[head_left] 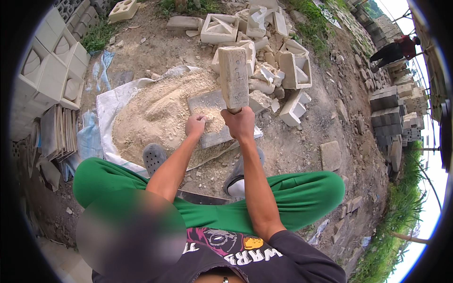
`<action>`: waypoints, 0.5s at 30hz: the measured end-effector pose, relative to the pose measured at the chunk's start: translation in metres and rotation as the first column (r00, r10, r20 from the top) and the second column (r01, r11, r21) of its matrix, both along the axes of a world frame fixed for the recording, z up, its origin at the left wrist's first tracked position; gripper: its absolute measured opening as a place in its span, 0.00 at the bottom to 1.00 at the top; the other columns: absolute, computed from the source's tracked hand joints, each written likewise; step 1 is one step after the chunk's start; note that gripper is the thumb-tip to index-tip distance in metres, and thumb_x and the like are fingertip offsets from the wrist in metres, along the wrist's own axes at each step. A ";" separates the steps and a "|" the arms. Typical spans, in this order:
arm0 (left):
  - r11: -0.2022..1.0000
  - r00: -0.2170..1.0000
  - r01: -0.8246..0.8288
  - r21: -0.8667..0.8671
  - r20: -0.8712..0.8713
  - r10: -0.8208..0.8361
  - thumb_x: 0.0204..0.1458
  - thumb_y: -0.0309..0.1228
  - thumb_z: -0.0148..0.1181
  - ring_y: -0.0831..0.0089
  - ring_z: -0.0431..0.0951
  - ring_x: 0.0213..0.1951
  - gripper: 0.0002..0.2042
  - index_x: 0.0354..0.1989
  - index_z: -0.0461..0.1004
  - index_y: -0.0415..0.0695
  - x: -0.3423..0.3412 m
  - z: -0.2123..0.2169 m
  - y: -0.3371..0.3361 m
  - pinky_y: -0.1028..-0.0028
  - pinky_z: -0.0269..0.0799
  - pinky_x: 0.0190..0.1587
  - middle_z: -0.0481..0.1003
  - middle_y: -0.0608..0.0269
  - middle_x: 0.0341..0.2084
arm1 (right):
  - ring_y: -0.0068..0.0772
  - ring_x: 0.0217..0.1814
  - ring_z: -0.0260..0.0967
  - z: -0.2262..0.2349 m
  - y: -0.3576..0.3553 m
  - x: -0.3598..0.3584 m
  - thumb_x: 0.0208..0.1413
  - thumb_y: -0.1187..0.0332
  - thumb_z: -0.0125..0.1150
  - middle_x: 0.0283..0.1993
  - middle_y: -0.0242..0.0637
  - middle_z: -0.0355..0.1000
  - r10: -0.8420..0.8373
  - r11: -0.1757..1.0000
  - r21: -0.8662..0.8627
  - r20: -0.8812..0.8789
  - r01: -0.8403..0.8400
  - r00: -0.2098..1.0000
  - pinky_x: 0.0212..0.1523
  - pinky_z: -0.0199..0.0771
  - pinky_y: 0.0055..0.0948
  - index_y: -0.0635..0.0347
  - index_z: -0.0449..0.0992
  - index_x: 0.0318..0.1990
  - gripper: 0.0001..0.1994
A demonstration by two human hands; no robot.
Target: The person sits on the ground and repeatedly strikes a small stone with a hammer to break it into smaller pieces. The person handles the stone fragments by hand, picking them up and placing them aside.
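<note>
My right hand (239, 123) is closed around the handle of a mallet with a thick, pale wooden head (234, 78), held upright. The head stands above my fist. Below it lies a flat grey slab (212, 139) with crumbled pale bits (215, 121) on top. My left hand (196, 125) rests at the slab's left edge, fingers curled together beside the bits; whether anything is between them is hidden. Left of the slab, a heap of crushed pale grit (158, 111) covers a white sack sheet (107, 134).
Broken pale blocks (295, 70) are piled beyond the slab. Whole blocks (52, 66) are stacked at the left, above leaning thin boards (59, 134). Grey blocks (389, 111) stand at the right, and a person (398, 51) is farther off. My shoes (154, 158) flank the work spot.
</note>
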State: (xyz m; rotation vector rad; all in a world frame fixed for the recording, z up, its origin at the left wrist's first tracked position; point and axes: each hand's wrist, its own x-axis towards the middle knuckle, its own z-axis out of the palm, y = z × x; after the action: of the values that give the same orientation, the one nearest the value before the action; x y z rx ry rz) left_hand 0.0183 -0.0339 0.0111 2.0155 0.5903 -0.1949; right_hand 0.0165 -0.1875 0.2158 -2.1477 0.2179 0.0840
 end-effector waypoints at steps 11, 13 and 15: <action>0.999 1.000 0.006 -0.039 0.014 -0.005 0.51 0.40 0.65 0.65 0.83 0.35 0.12 0.40 0.84 0.49 0.004 -0.003 0.001 0.67 0.76 0.40 0.83 0.59 0.33 | 0.41 0.26 0.79 -0.157 -0.014 -0.049 0.39 0.64 0.65 0.25 0.47 0.78 -0.096 0.988 0.060 -0.481 0.142 0.871 0.30 0.78 0.36 0.68 0.81 0.36 0.17; 0.996 0.999 -0.039 -0.082 -0.017 0.037 0.51 0.40 0.66 0.65 0.83 0.35 0.12 0.40 0.84 0.50 0.003 -0.008 0.005 0.67 0.76 0.40 0.83 0.60 0.33 | 0.37 0.23 0.77 -0.125 -0.009 -0.038 0.41 0.64 0.65 0.22 0.42 0.77 -0.054 0.992 0.082 -0.431 0.099 0.901 0.27 0.77 0.35 0.65 0.81 0.34 0.15; 0.997 1.000 0.000 -0.077 -0.021 -0.002 0.51 0.40 0.66 0.65 0.83 0.35 0.12 0.40 0.85 0.50 -0.007 -0.003 0.001 0.67 0.76 0.41 0.83 0.60 0.33 | 0.35 0.22 0.77 -0.078 -0.006 -0.027 0.42 0.63 0.66 0.21 0.40 0.76 -0.046 0.989 0.117 -0.353 0.093 0.934 0.26 0.75 0.35 0.65 0.81 0.31 0.13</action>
State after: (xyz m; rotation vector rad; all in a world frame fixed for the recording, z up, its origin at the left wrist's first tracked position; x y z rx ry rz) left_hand 0.0113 -0.0330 0.0077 1.9418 0.5866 -0.2369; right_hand -0.0100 -0.1938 0.1375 -1.9783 0.4822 0.4307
